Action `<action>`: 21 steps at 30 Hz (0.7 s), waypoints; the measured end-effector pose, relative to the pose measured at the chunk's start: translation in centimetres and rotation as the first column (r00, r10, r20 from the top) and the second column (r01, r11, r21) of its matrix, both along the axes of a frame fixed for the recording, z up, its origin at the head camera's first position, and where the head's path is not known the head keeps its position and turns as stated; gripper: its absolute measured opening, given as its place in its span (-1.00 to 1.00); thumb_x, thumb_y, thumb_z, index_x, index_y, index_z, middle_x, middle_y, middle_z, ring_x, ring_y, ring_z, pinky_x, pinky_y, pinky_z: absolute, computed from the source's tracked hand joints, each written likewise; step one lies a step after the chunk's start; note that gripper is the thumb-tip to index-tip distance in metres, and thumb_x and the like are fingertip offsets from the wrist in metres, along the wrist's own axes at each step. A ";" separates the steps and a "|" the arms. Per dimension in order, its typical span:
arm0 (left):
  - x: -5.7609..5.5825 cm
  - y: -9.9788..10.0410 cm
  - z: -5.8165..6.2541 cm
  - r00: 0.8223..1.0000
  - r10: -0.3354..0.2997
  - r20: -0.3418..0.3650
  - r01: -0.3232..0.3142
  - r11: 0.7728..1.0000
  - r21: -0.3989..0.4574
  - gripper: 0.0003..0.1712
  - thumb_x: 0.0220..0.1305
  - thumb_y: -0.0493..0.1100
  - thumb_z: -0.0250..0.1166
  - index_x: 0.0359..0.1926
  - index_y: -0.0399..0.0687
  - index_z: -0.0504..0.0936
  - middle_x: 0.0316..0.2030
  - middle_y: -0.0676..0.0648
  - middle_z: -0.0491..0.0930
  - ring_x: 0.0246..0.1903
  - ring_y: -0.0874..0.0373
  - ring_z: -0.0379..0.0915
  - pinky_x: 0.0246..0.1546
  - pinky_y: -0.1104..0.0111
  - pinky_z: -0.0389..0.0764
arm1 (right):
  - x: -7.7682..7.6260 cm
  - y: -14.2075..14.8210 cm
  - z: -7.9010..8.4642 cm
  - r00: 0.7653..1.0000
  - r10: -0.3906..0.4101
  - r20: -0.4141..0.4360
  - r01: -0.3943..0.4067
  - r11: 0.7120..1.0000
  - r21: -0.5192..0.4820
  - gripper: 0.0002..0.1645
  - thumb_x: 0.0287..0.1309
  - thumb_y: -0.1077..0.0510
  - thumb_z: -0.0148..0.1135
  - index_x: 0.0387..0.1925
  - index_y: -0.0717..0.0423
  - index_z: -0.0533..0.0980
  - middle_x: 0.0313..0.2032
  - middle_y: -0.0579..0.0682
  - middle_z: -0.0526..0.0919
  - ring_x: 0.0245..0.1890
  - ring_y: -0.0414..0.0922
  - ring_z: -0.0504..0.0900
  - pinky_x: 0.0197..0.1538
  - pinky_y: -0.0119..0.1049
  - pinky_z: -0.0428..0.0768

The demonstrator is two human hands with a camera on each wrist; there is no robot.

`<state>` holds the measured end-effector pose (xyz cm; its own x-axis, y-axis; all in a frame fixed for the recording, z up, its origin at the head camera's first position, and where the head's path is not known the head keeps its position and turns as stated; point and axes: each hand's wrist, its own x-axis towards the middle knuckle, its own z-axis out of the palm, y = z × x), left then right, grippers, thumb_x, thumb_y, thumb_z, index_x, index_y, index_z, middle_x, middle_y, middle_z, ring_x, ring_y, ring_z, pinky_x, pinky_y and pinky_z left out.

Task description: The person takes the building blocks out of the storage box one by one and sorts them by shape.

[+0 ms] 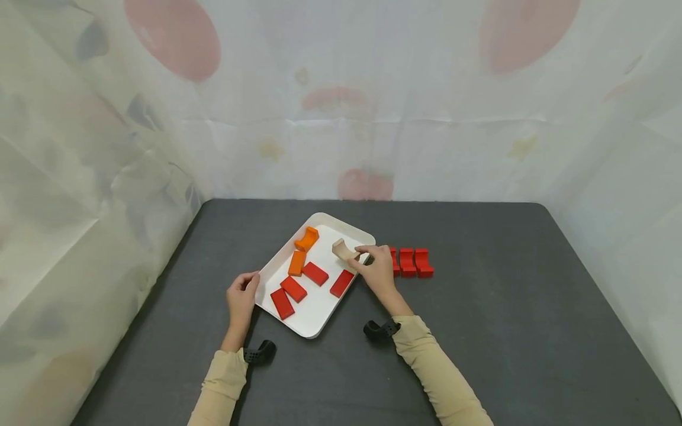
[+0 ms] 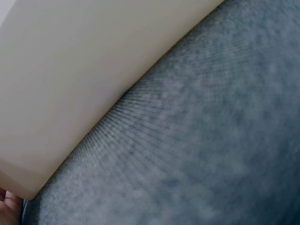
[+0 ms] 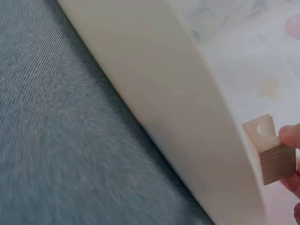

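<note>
A natural wood block (image 1: 343,249) with a curved hollow is pinched between the thumb and fingers of my right hand (image 1: 377,272), over the right side of the white tray (image 1: 306,325). In the right wrist view, the wooden block (image 3: 277,164) shows its grain just beyond the tray wall (image 3: 187,117). My left hand (image 1: 242,296) grips the tray's left corner; only fingertips (image 2: 9,206) show beside that corner in the left wrist view. Inside the tray lie a hollowed orange block (image 1: 307,239), a flat-topped orange block (image 1: 296,263) and several red blocks (image 1: 293,289).
Three red hollowed blocks (image 1: 407,262) stand in a row on the dark grey table (image 1: 495,307), right of the tray; the leftmost is partly behind my right hand. Patterned white cloth (image 1: 426,89) hangs behind the table and along both sides.
</note>
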<state>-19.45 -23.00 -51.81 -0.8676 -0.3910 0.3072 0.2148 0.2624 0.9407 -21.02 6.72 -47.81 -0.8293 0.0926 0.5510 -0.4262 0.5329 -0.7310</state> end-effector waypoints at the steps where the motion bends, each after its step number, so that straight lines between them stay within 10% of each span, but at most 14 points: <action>1: 0.0 0.1 0.0 1.000 0.001 0.000 -0.001 1.000 -0.001 -0.82 0.13 -0.29 0.23 -0.34 -0.40 0.61 -0.47 0.04 0.53 -0.48 0.28 0.38 -0.46 0.56 0.37 | 0.1 0.3 0.2 1.000 -0.003 -0.009 0.003 1.000 -0.017 -0.65 -0.29 0.21 0.47 -0.33 0.23 0.62 -0.42 0.04 0.62 -0.40 0.03 0.33 -0.36 -0.21 0.29; 21: -0.1 -0.2 -0.1 0.999 0.006 0.034 -0.005 1.000 -0.016 -0.79 0.16 -0.24 0.22 -0.32 -0.39 0.61 -0.41 -0.14 0.55 -0.46 0.28 0.36 -0.43 0.56 0.35 | 1.9 8.4 1.5 0.994 -0.093 -0.058 0.084 0.986 -0.143 -0.71 -0.21 0.29 0.42 -0.34 0.34 0.59 -0.62 0.20 0.42 -0.62 -0.14 0.27 -0.54 -0.47 0.20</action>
